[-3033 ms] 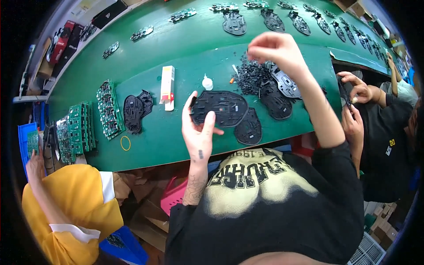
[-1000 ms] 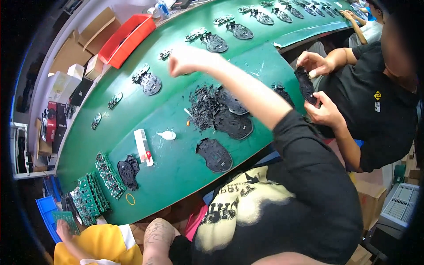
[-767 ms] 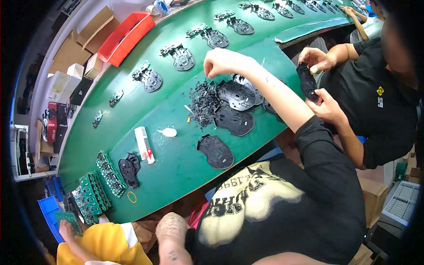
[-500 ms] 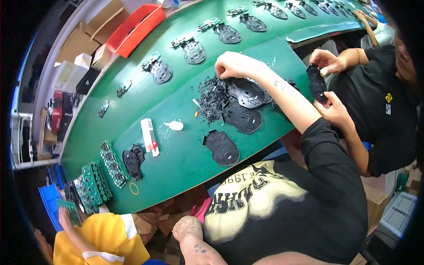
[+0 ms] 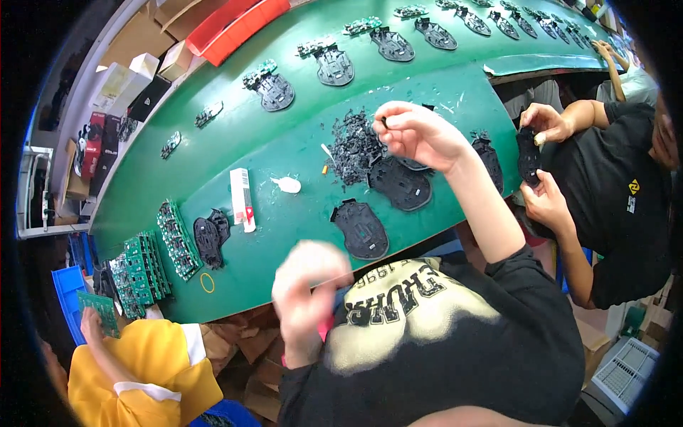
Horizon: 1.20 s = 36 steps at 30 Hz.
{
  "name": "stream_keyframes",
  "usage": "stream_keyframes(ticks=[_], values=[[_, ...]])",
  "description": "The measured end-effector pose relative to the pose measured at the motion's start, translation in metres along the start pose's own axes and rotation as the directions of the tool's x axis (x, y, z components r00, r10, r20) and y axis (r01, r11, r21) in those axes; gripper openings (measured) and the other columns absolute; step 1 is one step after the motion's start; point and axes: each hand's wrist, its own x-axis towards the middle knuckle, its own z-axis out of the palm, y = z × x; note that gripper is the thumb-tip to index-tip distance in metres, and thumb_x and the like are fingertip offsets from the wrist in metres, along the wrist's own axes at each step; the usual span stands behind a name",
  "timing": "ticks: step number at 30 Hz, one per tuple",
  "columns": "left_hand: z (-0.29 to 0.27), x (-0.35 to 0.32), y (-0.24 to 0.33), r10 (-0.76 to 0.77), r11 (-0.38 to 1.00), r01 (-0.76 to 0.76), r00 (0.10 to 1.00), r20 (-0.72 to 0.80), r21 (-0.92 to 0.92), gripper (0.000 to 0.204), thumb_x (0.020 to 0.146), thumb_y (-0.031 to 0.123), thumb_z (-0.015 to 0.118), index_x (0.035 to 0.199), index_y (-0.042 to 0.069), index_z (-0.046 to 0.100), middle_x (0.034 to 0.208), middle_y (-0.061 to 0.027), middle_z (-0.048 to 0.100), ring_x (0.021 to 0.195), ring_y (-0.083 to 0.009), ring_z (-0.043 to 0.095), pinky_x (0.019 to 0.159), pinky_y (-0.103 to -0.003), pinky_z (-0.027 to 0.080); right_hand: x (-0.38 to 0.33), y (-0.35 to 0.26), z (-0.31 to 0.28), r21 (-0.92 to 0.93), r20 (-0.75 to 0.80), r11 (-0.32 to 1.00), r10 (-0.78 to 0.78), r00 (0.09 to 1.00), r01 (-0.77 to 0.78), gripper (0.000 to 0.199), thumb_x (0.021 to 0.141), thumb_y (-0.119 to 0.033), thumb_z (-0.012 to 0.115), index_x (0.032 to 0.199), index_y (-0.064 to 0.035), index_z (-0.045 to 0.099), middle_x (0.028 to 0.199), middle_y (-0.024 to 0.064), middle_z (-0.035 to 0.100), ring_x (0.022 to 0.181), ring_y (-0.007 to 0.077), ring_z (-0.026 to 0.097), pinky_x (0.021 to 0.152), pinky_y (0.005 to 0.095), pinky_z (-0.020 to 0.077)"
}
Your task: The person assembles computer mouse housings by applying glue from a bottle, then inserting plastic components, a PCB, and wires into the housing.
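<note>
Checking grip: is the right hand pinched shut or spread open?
Pinched shut: the right hand nips a small black plastic piece between fingertips above the green table.

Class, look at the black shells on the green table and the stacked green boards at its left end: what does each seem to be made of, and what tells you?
Black shells: probably moulded plastic, matt black, given the ribbed insides and rounded outline. Green boards: apparently printed circuit boards, green laminate studded with small parts. Table: a smooth green mat-like surface; its material is unclear.

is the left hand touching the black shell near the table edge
No, the left hand is raised and blurred in front of the chest, apart from the black shell lying on the green table.
</note>
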Motion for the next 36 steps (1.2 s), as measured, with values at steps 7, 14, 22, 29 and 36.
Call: stream_keyframes(ticks=[7,14,22,29,36], values=[[0.010,0.004,-0.075,-0.262,0.614,0.325,0.944,-0.202,0.720,0.046,0.073,0.021,0.074,0.113,0.006,0.057,0.105,-0.0085,0.051,0.090,-0.0234,0.054,0.077,-0.033,0.046,-0.014,0.024,0.008,0.215,0.129,0.969,0.091,0.987,-0.117,0.021,0.084,-0.013,0.061,0.103,-0.0043,0.057,0.092,0.0035,0.062,0.078,0.0093,0.062,0.067,0.0223,0.0534],[0.002,0.000,-0.079,-0.304,0.703,0.396,0.918,-0.254,0.591,0.038,0.075,0.013,0.072,0.106,0.005,0.052,0.098,-0.0083,0.056,0.086,-0.0189,0.058,0.073,-0.029,0.048,-0.030,0.037,0.026,-0.408,-0.070,0.913,-0.059,0.996,0.025,0.010,0.077,-0.003,0.065,0.087,-0.0006,0.063,0.091,0.0066,0.062,0.083,0.0121,0.060,0.071,0.0226,0.0484],[0.008,0.004,-0.067,-0.190,0.964,0.256,0.846,-0.499,0.066,0.043,0.080,0.000,0.067,0.118,0.004,0.048,0.107,-0.0083,0.053,0.084,-0.0102,0.059,0.063,-0.019,0.051,-0.043,0.072,0.060,-0.542,0.009,0.840,-0.016,1.000,0.018,0.010,0.075,0.001,0.068,0.085,-0.0002,0.065,0.117,0.0112,0.055,0.100,0.0153,0.058,0.087,0.0297,0.0485],[0.000,0.003,-0.074,-0.041,0.967,0.170,0.840,-0.541,0.191,0.041,0.078,0.002,0.069,0.116,0.003,0.052,0.105,-0.0081,0.055,0.081,-0.0100,0.058,0.059,-0.019,0.049,-0.035,0.085,0.064,-0.518,-0.075,0.850,0.068,0.995,-0.097,0.020,0.079,-0.004,0.068,0.097,-0.0003,0.061,0.103,0.0067,0.062,0.088,0.0094,0.061,0.077,0.0226,0.0502],[-0.005,0.007,-0.058,-0.156,0.966,0.229,0.882,-0.444,0.116,0.047,0.076,0.008,0.072,0.120,0.005,0.052,0.105,-0.0092,0.057,0.081,-0.0112,0.058,0.061,-0.021,0.048,-0.026,0.078,0.063,-0.374,-0.020,0.917,0.145,0.989,-0.142,0.028,0.076,-0.005,0.069,0.102,-0.0012,0.060,0.095,0.0043,0.064,0.086,0.0108,0.060,0.081,0.0263,0.0479]])
